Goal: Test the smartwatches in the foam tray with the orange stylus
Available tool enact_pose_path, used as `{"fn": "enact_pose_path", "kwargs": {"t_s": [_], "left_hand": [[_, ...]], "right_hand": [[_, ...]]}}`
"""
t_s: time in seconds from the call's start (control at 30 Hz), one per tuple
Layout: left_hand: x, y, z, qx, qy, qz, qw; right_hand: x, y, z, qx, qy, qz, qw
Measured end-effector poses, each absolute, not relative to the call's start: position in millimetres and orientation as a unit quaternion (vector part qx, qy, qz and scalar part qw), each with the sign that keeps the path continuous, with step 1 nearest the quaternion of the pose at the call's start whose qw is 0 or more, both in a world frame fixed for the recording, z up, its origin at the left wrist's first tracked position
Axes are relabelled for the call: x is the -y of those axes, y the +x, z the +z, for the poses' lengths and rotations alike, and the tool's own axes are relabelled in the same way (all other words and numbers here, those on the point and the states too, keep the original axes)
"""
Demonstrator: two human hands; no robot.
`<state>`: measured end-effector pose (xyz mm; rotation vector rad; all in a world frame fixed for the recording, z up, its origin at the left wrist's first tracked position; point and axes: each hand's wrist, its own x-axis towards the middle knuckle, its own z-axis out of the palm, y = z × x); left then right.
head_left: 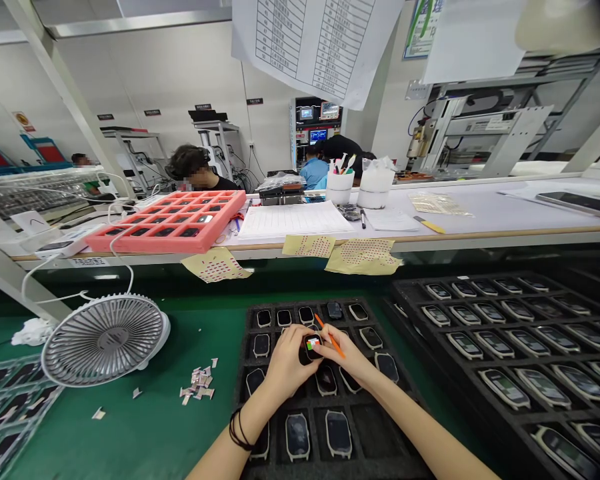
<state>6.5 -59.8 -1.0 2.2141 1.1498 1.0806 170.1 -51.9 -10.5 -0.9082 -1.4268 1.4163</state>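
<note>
Over a black foam tray my left hand is closed around the edges of a small smartwatch body. Its screen is lit with coloured blocks of green, white, red and orange. My right hand grips a thin orange pointed stick, which slants up to the left past the watch. The right fingers also touch the watch's right side. Around both hands, other watch bodies with dark screens, such as one watch near the front, lie in the tray's pockets. Some pockets are hidden beneath my hands and forearms.
Right of me are stacked black trays of watches. On the green mat lie small pale tabs and a grey fan. Clear trays sit far left. The shelf ahead bears a pink foam tray and papers. People sit beyond.
</note>
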Motion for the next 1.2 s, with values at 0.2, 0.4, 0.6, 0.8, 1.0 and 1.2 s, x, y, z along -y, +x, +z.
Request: {"fn": "enact_pose_path", "kwargs": {"t_s": [0.2,0.4,0.6,0.8,1.0,1.2], "left_hand": [[60.0,6.0,2.8,-0.419,0.792,0.388,0.215],[60.6,7.5,4.1,-0.422,0.791,0.385,0.219],[63.8,8.8,7.9,-0.419,0.797,0.371,0.229],[64.0,8.5,6.1,-0.412,0.801,0.37,0.227],[62.9,7.8,4.6,-0.417,0.799,0.376,0.215],[58.5,5.8,0.3,-0.444,0.8,0.361,0.182]], "right_hand": [[52.8,173.7,-6.9,0.572,-0.352,0.599,0.436],[52.8,171.9,-8.0,0.583,-0.364,0.577,0.441],[51.4,168.0,-10.8,0.571,-0.393,0.544,0.472],[52.1,166.8,-8.4,0.56,-0.401,0.549,0.473],[53.6,168.3,-5.4,0.56,-0.391,0.565,0.462],[53.4,165.5,-7.9,0.462,-0.39,0.647,0.465]]}}
